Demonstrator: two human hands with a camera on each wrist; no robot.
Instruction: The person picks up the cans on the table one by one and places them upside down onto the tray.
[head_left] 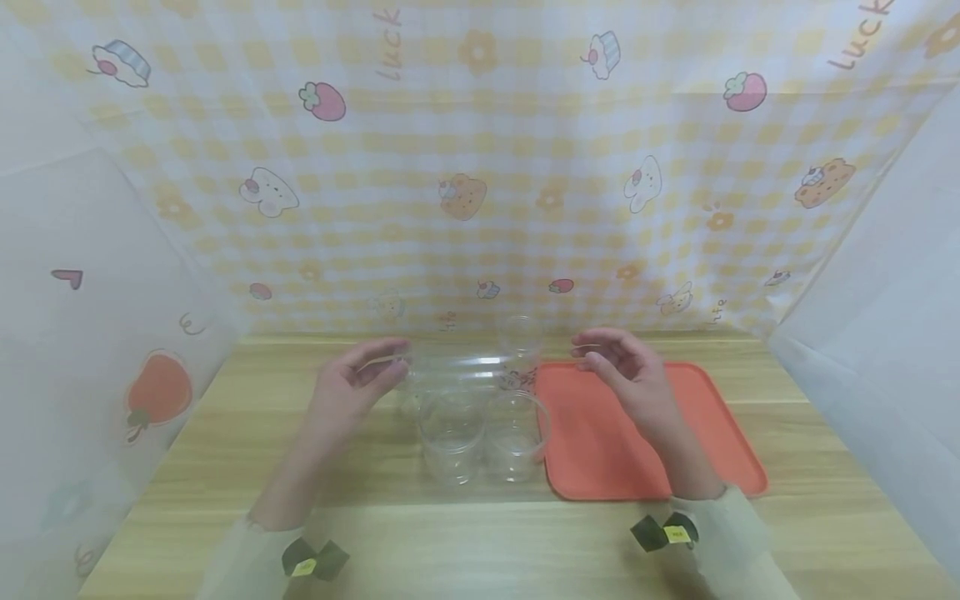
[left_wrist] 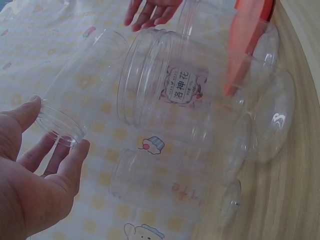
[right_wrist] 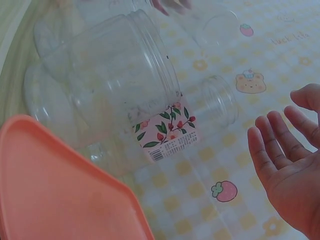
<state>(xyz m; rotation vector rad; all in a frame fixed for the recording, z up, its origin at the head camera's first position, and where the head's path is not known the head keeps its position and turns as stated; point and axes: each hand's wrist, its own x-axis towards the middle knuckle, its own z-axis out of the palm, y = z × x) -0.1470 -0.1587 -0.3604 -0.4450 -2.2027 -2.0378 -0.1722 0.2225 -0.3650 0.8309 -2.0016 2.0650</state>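
My left hand (head_left: 360, 379) grips a clear plastic jar (left_wrist: 85, 82) by its threaded mouth end, thumb on one side and fingers on the other. The jar lies sideways in the air, its far end pointing right in the head view. My right hand (head_left: 626, 371) is raised over the tray, fingers loosely bent and holding nothing; in the right wrist view its palm (right_wrist: 295, 175) faces the jars with a gap between. Below, several clear jars stand upright, among them a front left jar (head_left: 452, 442) and a front right jar (head_left: 517, 442). One carries a pink floral label (right_wrist: 167, 132).
An orange-red tray (head_left: 600, 450) lies on the wooden table (head_left: 375, 542) to the right of the jars. Another clear jar (head_left: 521, 333) stands behind them. A yellow checked cloth (head_left: 480, 125) hangs along the back, with white sheets at both sides.
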